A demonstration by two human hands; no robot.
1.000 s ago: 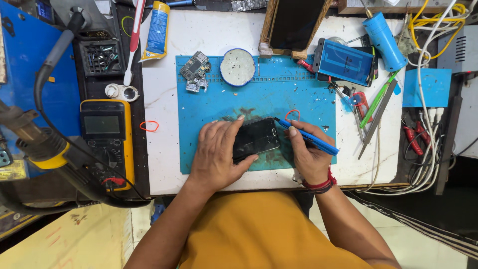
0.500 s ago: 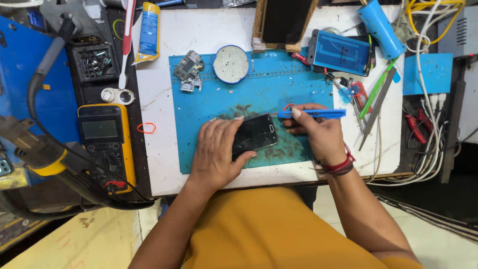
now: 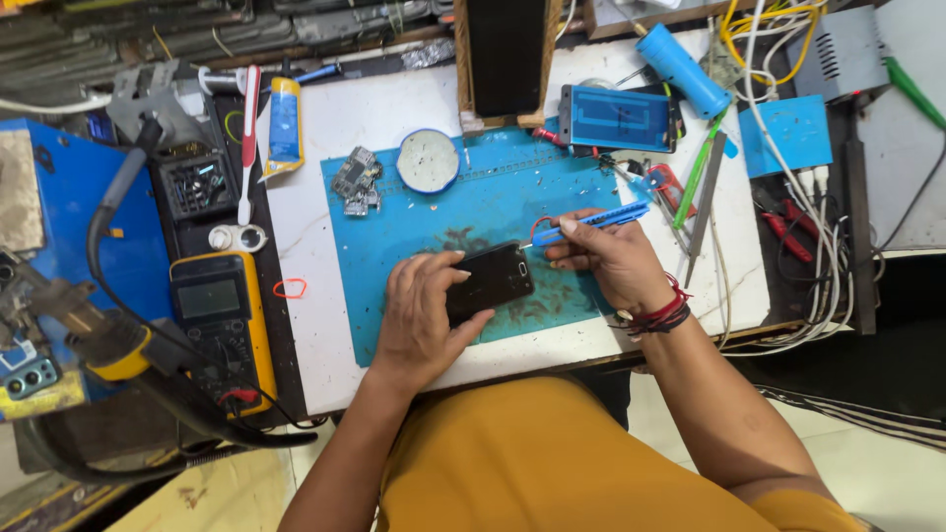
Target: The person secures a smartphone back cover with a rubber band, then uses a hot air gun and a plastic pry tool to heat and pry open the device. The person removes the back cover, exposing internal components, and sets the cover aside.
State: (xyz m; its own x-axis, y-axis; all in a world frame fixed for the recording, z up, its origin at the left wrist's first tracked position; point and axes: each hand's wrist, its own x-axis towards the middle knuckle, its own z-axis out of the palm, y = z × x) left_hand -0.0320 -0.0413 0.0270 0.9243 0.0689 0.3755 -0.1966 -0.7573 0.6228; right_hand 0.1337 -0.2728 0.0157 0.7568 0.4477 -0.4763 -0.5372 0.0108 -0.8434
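A black smartphone (image 3: 496, 279) lies on the blue work mat (image 3: 493, 202) at the middle of the bench. My left hand (image 3: 422, 313) grips the phone's left end, thumb along its near edge and fingers over its top. My right hand (image 3: 609, 259) holds a blue-handled screwdriver (image 3: 591, 223) nearly level, its thin tip meeting the phone's upper right corner. A red-and-black thread band circles my right wrist.
A round white lid (image 3: 428, 161) and small circuit boards (image 3: 355, 180) sit at the mat's far edge. A yellow multimeter (image 3: 219, 320) stands at the left beside a soldering handle and hose (image 3: 103, 340). Another phone (image 3: 618, 117), a blue cylinder (image 3: 683, 70), pliers and cables crowd the right.
My right hand has turned the blue screwdriver from a slanted to a nearly level hold, tip at the phone's upper right corner. The phone has swung a little under my left hand.
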